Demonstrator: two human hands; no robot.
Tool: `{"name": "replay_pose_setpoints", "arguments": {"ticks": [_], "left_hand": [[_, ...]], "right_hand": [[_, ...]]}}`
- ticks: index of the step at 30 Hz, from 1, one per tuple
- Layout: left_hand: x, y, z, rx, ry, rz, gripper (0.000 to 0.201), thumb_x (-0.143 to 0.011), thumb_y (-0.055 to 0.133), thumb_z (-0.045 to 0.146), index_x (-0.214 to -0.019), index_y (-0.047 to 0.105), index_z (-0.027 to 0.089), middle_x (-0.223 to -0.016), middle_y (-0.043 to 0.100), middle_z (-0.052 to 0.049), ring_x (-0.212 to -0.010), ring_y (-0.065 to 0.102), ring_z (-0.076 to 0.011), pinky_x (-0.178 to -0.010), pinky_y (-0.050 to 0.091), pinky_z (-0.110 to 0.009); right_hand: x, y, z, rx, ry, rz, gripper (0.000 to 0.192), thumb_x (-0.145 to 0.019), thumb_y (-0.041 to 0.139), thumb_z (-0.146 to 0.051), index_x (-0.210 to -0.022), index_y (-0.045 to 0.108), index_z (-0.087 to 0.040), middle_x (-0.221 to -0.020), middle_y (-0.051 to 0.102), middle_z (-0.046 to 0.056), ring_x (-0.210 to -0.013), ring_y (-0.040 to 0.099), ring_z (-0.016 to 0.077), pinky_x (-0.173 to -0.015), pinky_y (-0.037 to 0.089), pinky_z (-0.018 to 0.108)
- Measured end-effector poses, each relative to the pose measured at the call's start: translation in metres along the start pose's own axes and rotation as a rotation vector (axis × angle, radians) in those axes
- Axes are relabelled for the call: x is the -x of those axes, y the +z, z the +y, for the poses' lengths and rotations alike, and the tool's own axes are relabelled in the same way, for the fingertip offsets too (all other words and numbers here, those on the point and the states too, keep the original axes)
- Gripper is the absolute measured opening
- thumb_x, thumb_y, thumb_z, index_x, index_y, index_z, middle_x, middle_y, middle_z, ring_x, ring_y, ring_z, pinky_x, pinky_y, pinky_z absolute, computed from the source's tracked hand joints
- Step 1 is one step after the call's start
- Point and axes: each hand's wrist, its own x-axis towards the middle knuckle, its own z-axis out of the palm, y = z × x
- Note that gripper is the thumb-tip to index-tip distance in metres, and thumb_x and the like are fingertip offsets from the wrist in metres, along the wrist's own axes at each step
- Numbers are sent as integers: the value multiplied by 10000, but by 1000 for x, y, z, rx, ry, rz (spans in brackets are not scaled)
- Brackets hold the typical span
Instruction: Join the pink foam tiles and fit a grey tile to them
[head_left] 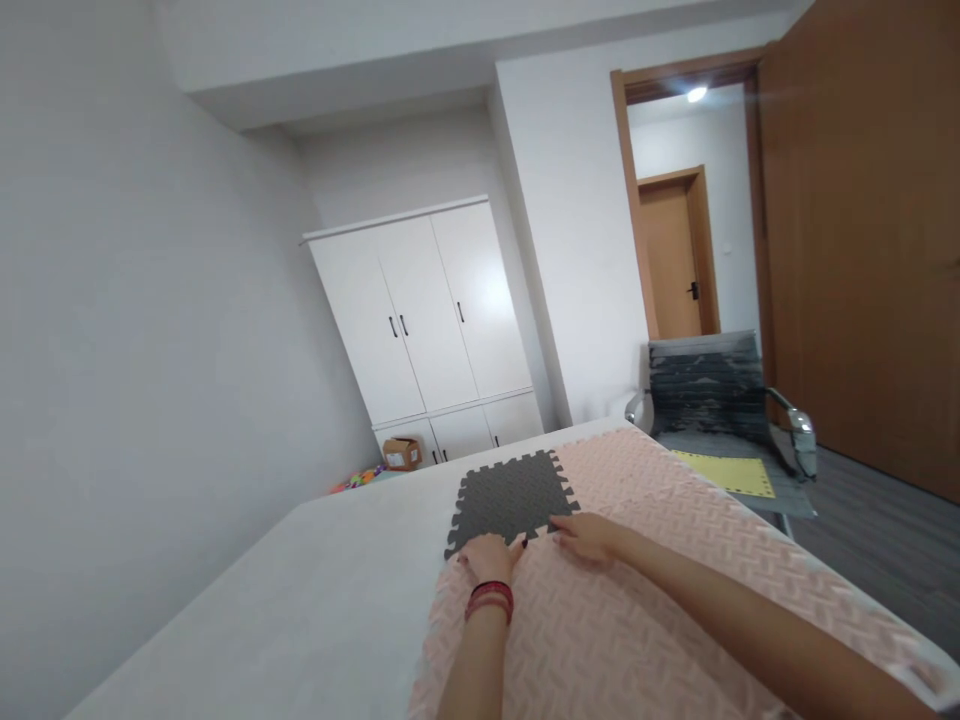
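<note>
Your left hand (491,556) & right hand (590,533) lie flat, side by side, on the seam; the grey mat (511,497) sits just ahead, pink mat (600,620) under them. Press teeth in evenly.

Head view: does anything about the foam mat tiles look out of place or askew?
One grey tile sits alone among pink tiles on the bed; both hands, left hand and right hand, press along its near seam. More tiles are piled on the chair. Nothing looks damaged.

Both hands, left hand (489,556) and right hand (587,533), flat on the grey foam tile (510,497)'s near edge.
</note>
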Motion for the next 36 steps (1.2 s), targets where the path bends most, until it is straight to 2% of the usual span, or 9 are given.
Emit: {"name": "replay_pose_setpoints", "arguments": {"ticks": [6, 10, 13, 16, 18, 22, 25, 32, 36], "left_hand": [[7, 8, 23, 124, 372, 89, 305, -876, 470, 331, -1118, 554, 165, -1134, 611, -65, -1069, 552, -186, -933, 423, -415], [-4, 16, 32, 206, 406, 24, 285, -869, 478, 382, -991, 605, 156, -1018, 649, -60, -983, 590, -176, -902, 451, -414], [-13, 17, 31, 264, 406, 5, 342, -876, 455, 381, -1120, 560, 166, -1098, 636, -79, -1039, 575, -198, -945, 418, -452], [-14, 16, 16, 320, 441, -19, 415, -870, 411, 275, -1273, 466, 191, -1264, 573, -75, -1165, 514, -162, -1028, 356, -345], [-11, 19, -5, 329, 431, -38, 467, -831, 393, 227, -1290, 461, 177, -1334, 523, -58, -1222, 467, -134, -1041, 326, -250], [-5, 36, -62, 267, 284, -47, 579, -806, 361, 291, -1307, 400, 5, -1375, 446, -183, -1277, 407, -267, -1067, 308, -393], [-5, 51, -92, 252, 280, -63, 635, -829, 318, 377, -1336, 350, -4, -1433, 362, -181, -1334, 321, -255, -1113, 231, -379], [-17, 49, -96, 282, 316, -55, 616, -774, 385, 428, -1258, 465, 56, -1350, 481, -164, -1242, 450, -259, -1063, 313, -378], [-13, 36, -98, 312, 329, -65, 641, -737, 431, 383, -1297, 424, 70, -1367, 474, -133, -1251, 444, -230, -1067, 313, -347]], "right_hand": [[32, -8, 36, 38, 204, 95, 643, -847, 370, -416, -1378, 312, -58, -1440, 310, 209, -1347, 246, 304, -1087, 157, 528], [57, -5, 54, -16, 253, 52, 589, -905, 194, -468, -1349, 376, -126, -1418, 377, 164, -1322, 315, 254, -1073, 215, 517], [61, -11, 59, -38, 234, 35, 544, -904, 221, -482, -1312, 432, -190, -1394, 431, 109, -1287, 375, 214, -1077, 244, 446], [64, -24, 67, -24, 264, 49, 535, -896, 263, -469, -1302, 450, -175, -1378, 449, 118, -1263, 406, 207, -1072, 261, 391], [72, -34, 77, 6, 329, 89, 577, -894, 257, -460, -1343, 392, -124, -1427, 366, 154, -1322, 316, 228, -1093, 212, 416], [104, -45, 106, 62, 486, 147, 616, -880, 269, -423, -1381, 308, -67, -1473, 252, 187, -1372, 190, 257, -1105, 141, 477], [122, -43, 123, 65, 555, 98, 625, -879, 242, -429, -1378, 317, -60, -1466, 274, 180, -1363, 220, 263, -1099, 166, 489], [107, -39, 127, 85, 633, 37, 690, -837, 312, -476, -1338, 368, -5, -1437, 302, 234, -1339, 253, 339, -1054, 214, 580], [112, -45, 116, 73, 642, 32, 681, -837, 311, -461, -1369, 324, -37, -1458, 283, 190, -1358, 219, 311, -1080, 76, 614]]}}
